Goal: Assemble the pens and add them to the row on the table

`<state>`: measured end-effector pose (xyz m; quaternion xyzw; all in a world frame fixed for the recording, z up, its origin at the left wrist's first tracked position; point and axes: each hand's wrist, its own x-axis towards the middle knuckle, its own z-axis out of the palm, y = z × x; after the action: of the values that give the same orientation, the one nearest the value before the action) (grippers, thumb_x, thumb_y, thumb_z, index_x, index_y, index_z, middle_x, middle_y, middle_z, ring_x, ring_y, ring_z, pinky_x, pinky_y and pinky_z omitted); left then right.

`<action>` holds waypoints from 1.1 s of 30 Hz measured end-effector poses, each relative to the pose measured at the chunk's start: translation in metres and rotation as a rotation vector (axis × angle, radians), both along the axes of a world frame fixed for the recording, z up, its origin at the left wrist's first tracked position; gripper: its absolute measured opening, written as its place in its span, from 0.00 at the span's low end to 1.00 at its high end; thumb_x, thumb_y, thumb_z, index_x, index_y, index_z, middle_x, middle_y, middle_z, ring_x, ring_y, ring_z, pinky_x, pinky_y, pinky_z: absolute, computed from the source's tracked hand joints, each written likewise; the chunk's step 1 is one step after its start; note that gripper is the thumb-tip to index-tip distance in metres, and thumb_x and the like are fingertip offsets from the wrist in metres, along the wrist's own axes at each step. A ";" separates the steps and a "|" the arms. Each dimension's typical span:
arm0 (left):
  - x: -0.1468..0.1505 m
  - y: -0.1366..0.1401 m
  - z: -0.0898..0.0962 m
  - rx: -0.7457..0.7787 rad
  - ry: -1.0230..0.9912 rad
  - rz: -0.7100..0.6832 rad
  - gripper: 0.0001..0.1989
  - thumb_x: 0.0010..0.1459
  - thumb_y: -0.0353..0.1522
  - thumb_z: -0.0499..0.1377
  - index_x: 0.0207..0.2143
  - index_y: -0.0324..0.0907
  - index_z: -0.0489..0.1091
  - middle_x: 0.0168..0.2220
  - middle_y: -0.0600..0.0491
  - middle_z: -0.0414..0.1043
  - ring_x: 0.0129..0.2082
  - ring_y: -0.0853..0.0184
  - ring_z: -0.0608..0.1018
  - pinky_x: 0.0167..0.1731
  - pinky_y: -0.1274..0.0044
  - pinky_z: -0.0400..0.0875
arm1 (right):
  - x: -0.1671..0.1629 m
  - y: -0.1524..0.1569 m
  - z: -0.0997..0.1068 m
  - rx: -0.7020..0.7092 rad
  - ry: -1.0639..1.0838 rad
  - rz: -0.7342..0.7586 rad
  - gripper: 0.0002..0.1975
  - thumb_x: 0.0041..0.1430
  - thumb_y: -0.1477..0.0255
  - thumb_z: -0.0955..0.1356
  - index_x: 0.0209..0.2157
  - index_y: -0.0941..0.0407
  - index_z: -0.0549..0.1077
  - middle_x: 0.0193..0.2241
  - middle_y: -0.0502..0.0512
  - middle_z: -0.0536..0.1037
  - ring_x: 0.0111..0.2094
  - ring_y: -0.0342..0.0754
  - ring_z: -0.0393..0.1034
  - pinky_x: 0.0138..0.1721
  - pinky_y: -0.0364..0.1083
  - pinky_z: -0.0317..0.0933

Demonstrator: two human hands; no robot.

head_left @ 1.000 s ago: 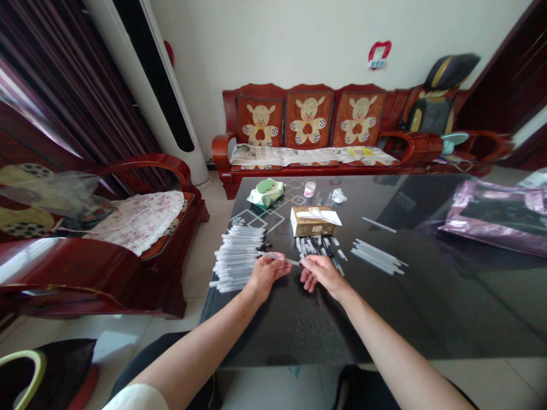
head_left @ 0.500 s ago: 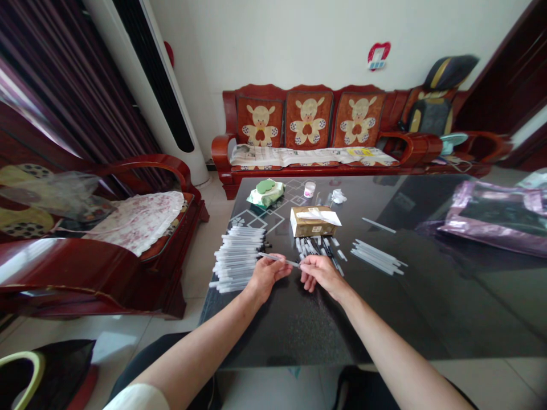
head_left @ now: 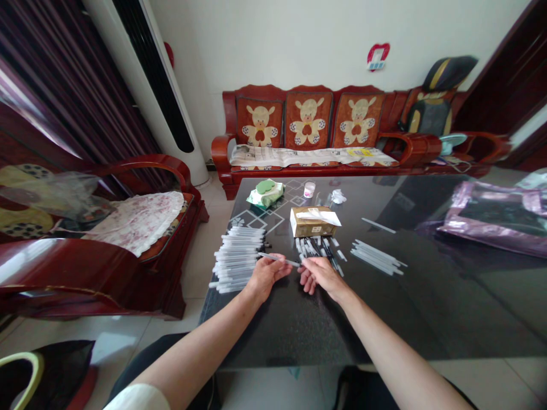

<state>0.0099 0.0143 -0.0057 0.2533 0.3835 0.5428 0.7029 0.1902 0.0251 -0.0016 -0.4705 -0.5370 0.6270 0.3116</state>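
A slim whitish pen (head_left: 292, 262) lies across the gap between my two hands. My left hand (head_left: 268, 274) is closed on it, the pen's left end sticking out past the fingers. At its right end, the thumb and finger of my right hand (head_left: 319, 274) are pinched together; any small part between them is too small to make out. A row of pale pens with dark ends (head_left: 237, 259) lies left of my left hand. Beyond my right hand are several loose black and clear pen parts (head_left: 314, 246). Farther right is a bundle of pale pen tubes (head_left: 376, 257).
Behind the pen parts stands a tissue box (head_left: 314, 228). A wipes pack (head_left: 266, 196), a small white tub (head_left: 310, 189) and a crumpled tissue (head_left: 338, 196) are farther back. One single tube (head_left: 378, 225) lies apart. A purple-edged plastic bag (head_left: 491, 233) covers the dark table's right side.
My right hand has shifted very slightly, its fingers curling at the pen's right end. My left hand and the piles look the same.
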 end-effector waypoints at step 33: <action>-0.002 0.001 0.000 0.077 0.161 -0.048 0.16 0.44 0.30 0.68 0.36 0.35 0.71 0.32 0.46 0.75 0.31 0.66 0.78 0.37 0.72 0.73 | 0.007 0.006 0.000 0.068 -0.010 -0.084 0.17 0.55 0.59 0.65 0.32 0.60 0.70 0.19 0.53 0.75 0.16 0.44 0.70 0.13 0.39 0.62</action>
<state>0.0075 0.0150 -0.0052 0.3322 0.4114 0.5182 0.6722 0.1973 0.0309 -0.0011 -0.4849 -0.5396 0.5924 0.3505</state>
